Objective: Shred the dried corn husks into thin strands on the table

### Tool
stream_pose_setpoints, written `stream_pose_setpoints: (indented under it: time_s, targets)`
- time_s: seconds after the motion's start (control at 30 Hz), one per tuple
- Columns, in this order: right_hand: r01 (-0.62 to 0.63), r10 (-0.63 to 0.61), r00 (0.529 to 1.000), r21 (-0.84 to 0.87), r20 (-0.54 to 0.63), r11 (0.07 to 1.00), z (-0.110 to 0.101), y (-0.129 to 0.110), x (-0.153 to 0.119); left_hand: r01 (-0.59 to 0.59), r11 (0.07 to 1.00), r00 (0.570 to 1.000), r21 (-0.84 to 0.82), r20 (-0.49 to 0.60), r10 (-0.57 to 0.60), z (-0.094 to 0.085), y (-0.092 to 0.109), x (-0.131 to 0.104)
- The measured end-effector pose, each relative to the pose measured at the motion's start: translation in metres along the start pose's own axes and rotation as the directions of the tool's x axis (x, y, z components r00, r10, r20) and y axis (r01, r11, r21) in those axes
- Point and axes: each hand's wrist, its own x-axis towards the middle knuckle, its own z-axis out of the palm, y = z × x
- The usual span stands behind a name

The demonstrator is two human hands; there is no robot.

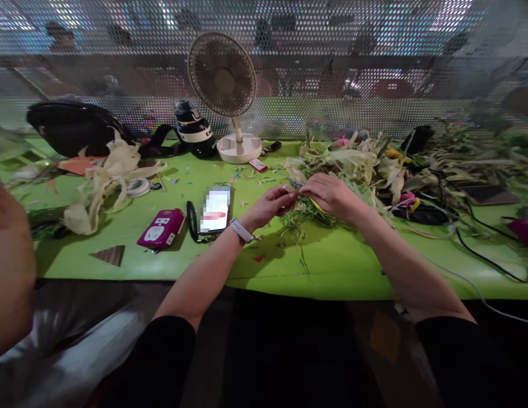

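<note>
My left hand, with a pale band on its wrist, has its thumb and fingers pinched together. My right hand meets it fingertip to fingertip, also closed in a pinch. Whatever sits between the fingertips is too small and too covered to name. Thin green shredded strands lie on the table just beneath both hands. A yellow edge of something shows under my right palm, mostly hidden. Behind and to the right of the hands is a heap of pale dried husks.
On the green table, a lit phone and a purple case lie left of my hands. A fan, a dark bottle and a black bag stand behind. Cables run at right. Another person's arm enters at left.
</note>
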Motion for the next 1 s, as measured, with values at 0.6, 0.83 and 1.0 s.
stream_pose_setpoints:
  time_s: [0.6,0.83,1.0]
  targets:
    - [-0.005,0.005,1.0,-0.131,0.001,0.991,0.0042,-0.0038,-0.0002,-0.098,0.992,0.995,0.081,-0.028,0.1,0.0043,-0.0006,0.0022]
    - [-0.021,0.02,1.0,-0.122,-0.008,0.992,0.0038,-0.0015,-0.0006,-0.133,0.984,0.991,0.121,-0.016,0.136,0.0098,0.0077,-0.0018]
    - [0.008,-0.009,1.0,-0.104,-0.01,0.995,0.0019,0.0002,0.0002,-0.172,0.963,0.984,0.208,-0.012,0.179,0.0074,0.0063,-0.0014]
